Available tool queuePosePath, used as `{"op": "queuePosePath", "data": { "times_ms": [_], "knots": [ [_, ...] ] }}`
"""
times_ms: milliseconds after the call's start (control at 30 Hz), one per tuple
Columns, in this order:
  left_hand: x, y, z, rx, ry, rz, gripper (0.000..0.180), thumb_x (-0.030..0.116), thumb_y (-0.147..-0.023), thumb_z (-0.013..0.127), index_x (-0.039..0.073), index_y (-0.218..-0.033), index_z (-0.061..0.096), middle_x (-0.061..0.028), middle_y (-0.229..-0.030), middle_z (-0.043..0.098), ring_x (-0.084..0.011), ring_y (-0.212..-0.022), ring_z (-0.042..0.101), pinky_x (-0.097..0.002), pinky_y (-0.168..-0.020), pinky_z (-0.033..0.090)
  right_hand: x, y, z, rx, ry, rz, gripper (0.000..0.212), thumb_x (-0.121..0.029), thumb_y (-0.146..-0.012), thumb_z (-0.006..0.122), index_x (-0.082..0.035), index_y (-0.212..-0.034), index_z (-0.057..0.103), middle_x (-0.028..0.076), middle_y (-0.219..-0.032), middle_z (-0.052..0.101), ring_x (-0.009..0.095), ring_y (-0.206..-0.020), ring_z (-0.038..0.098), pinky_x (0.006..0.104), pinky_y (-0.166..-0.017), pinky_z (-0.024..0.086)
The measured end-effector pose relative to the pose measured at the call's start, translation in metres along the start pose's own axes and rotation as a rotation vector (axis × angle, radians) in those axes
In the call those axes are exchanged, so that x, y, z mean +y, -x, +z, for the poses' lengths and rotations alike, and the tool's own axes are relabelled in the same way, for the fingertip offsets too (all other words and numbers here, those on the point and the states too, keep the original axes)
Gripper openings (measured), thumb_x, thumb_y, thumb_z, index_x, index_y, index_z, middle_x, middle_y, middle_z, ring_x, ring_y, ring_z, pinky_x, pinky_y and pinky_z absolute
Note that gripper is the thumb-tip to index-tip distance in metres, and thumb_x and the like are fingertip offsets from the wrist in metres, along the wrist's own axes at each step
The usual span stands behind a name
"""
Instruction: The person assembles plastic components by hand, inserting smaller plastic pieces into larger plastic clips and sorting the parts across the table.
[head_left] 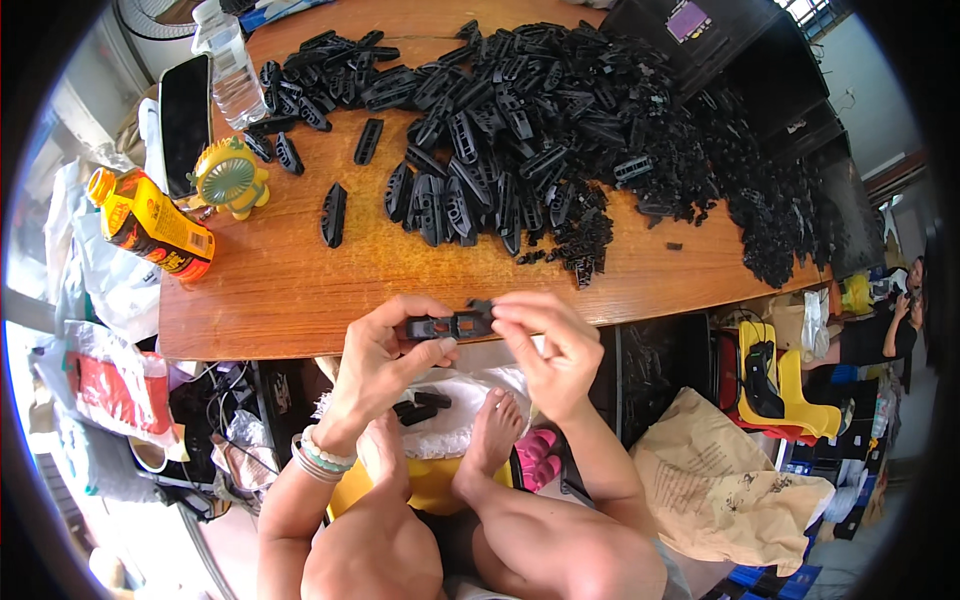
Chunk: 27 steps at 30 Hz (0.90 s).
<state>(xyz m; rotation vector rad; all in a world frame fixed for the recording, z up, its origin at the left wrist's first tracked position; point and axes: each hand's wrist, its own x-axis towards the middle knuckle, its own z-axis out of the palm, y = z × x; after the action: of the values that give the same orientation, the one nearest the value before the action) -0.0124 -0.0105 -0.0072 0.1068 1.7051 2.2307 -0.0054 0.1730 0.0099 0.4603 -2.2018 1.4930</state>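
Note:
In front of the table's near edge, my left hand [383, 352] grips an oblong black plastic part [432, 327] with slots along it, thumb below and fingers behind. My right hand [556, 345] pinches a small black plastic piece [481, 307] at the right end of that part; whether the two are joined cannot be made out. Beyond my hands, similar black parts [460, 205] lie heaped on the wooden table [270, 310]. Two single ones, a near part [334, 215] and a farther part [368, 141], lie apart on the left.
Small black pieces [585, 235] spread rightward toward black bins [760, 75]. At the left stand a yellow drink bottle [155, 225], a small yellow fan [230, 178], a phone [186, 125] and a clear bottle [232, 75]. Black parts [422, 406] lie on a white bag [455, 425] below my hands.

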Motion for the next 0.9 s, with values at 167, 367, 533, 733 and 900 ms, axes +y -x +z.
{"op": "queuePosePath", "data": {
  "times_ms": [167,367,533,733,900],
  "knots": [
    [0.003,0.003,0.005,0.013,-0.024,-0.034,0.026,-0.005,-0.081,0.063,-0.004,-0.106,0.055,-0.0082,-0.09,0.063,-0.0125,-0.076,0.064,-0.023,-0.07,0.054,-0.002,0.001,0.005,-0.108,0.027,-0.197,0.022,0.011,-0.071,0.066,0.001,-0.09,0.066,0.011,-0.089,0.064,0.024,-0.074,0.06,0.0301,-0.063,0.048],
    [0.005,0.007,0.01,0.051,-0.059,-0.046,0.02,-0.001,-0.085,0.059,-0.004,-0.105,0.056,-0.0101,-0.094,0.063,-0.0131,-0.081,0.064,-0.023,-0.072,0.053,-0.007,0.013,0.009,0.039,-0.025,0.11,0.015,0.009,-0.078,0.063,0.002,-0.092,0.065,0.012,-0.092,0.064,0.019,-0.075,0.062,0.0264,-0.065,0.051],
    [-0.002,0.008,0.013,0.037,0.181,-0.107,0.025,0.002,-0.092,0.051,-0.002,-0.117,0.047,-0.0142,-0.098,0.064,-0.0161,-0.094,0.062,-0.0274,-0.082,0.051,-0.003,0.015,0.014,0.108,-0.177,0.201,0.013,0.009,-0.081,0.06,0.005,-0.093,0.064,0.014,-0.095,0.064,0.017,-0.08,0.064,0.0252,-0.071,0.053],
    [0.01,0.008,0.011,-0.015,0.061,-0.109,0.043,-0.003,-0.08,0.067,0.0,-0.114,0.043,-0.0164,-0.097,0.065,-0.0156,-0.086,0.065,-0.0238,-0.073,0.052,-0.009,0.015,0.008,-0.008,-0.278,0.292,0.013,0.008,-0.081,0.061,0.004,-0.092,0.064,0.013,-0.093,0.064,0.018,-0.082,0.063,0.0266,-0.072,0.052],
    [0.002,0.01,0.013,0.031,0.01,-0.062,0.041,-0.003,-0.077,0.071,0.0,-0.108,0.044,-0.0141,-0.09,0.066,-0.0134,-0.079,0.066,-0.0213,-0.065,0.052,-0.002,0.017,0.009,-0.053,0.066,-0.077,0.02,0.01,-0.072,0.065,0.002,-0.091,0.065,0.01,-0.091,0.064,0.026,-0.079,0.059,0.0322,-0.068,0.048]
  ]
}}
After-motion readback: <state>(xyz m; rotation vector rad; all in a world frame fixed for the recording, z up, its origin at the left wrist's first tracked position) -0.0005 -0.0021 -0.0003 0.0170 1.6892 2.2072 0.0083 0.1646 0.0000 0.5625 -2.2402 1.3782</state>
